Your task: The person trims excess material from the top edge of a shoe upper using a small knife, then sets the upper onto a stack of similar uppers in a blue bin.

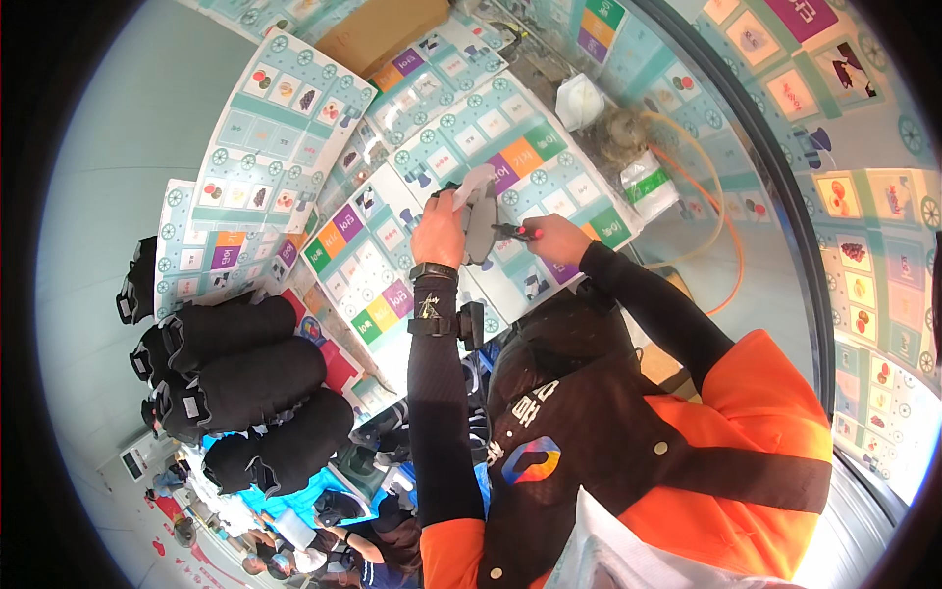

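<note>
My left hand (pixel 439 236) is closed around a flat grey piece (pixel 481 224) above the printed work surface. A crumpled translucent whitish strip (pixel 478 182) sticks up from the top of that piece, beside my fingers. From the right, my right hand (pixel 563 251) grips a small black-and-red hand tool (pixel 517 232). Its dark tip points left and comes up to the edge of the grey piece; whether they touch, I cannot tell. The tool's exact kind is too small to make out.
Printed boards (pixel 270 147) stand at the left. Below them are stacked black padded rolls (pixel 260 383). A cardboard box (pixel 383 34) lies at the far edge. To the right are a white object (pixel 580 102), a green-and-white packet (pixel 645 187) and an orange hose (pixel 738 265). People show at lower left.
</note>
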A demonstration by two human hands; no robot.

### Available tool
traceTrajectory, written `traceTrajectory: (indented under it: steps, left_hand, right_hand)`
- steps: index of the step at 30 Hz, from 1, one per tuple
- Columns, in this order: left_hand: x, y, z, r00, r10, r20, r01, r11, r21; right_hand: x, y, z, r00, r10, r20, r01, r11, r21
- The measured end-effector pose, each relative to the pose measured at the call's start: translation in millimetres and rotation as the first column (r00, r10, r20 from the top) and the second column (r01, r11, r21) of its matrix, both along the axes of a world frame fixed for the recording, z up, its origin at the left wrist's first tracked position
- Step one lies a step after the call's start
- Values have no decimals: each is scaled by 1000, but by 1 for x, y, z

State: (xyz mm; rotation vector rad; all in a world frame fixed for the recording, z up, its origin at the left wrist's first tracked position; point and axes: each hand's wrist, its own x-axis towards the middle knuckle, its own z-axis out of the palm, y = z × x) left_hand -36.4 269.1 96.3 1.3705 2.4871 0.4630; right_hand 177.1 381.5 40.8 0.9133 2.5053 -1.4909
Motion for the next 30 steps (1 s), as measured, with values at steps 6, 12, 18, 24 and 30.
traceTrajectory:
  steps: [6,12,18,24,30]
  left_hand:
    - [3,-2,2,1000,22,6,-22,999,46]
    - [5,-2,3,998,49,-33,-48,999,26]
    - [7,-2,9,996,82,-20,-82,997,7]
    - [9,-4,11,995,93,-21,-92,995,45]
    - [7,-5,4,995,89,-46,-89,996,8]
  right_hand:
    - [-4,-5,-4,990,-130,-56,130,991,-10]
    - [-5,-10,-8,970,-220,-104,227,973,51]
    - [-1,-10,-8,991,-130,-31,131,990,44]
    - [-3,-10,-9,994,-111,-8,112,993,45]
    - [-3,-6,-18,980,-193,-51,197,977,83]
